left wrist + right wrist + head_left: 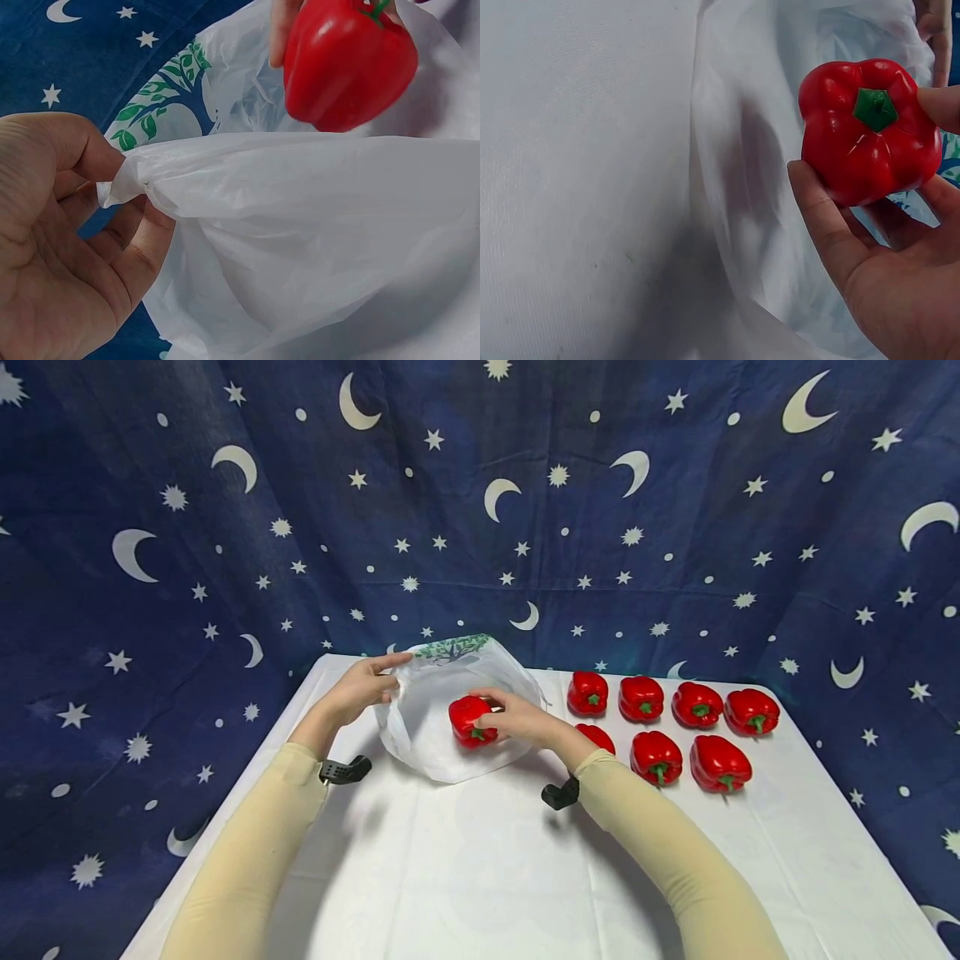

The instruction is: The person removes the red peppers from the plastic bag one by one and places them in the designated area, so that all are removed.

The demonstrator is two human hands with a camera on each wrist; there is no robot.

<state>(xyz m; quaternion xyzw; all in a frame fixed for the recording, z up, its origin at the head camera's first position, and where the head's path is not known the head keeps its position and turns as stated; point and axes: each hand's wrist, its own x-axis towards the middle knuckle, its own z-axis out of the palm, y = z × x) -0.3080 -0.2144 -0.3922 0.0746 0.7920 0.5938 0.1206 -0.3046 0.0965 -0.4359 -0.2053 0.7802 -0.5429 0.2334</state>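
A white plastic bag (438, 760) with a green-leaved tree print lies on the table with its mouth spread wide. My left hand (360, 689) pinches the bag's rim at its left side; in the left wrist view the thumb and fingers grip a bunched corner of the plastic. My right hand (521, 718) holds a red bell pepper (467, 718) over the mouth of the bag. In the right wrist view, thumb and fingers are spread around the pepper's sides, and its green stem (877, 109) faces the camera.
Right of the bag, several red bell peppers (641, 699) stand in two rows on the white table (480, 877). One front-row pepper (597, 739) is partly hidden by the right forearm. Behind the table hangs a dark blue cloth (465, 460) with moons and stars.
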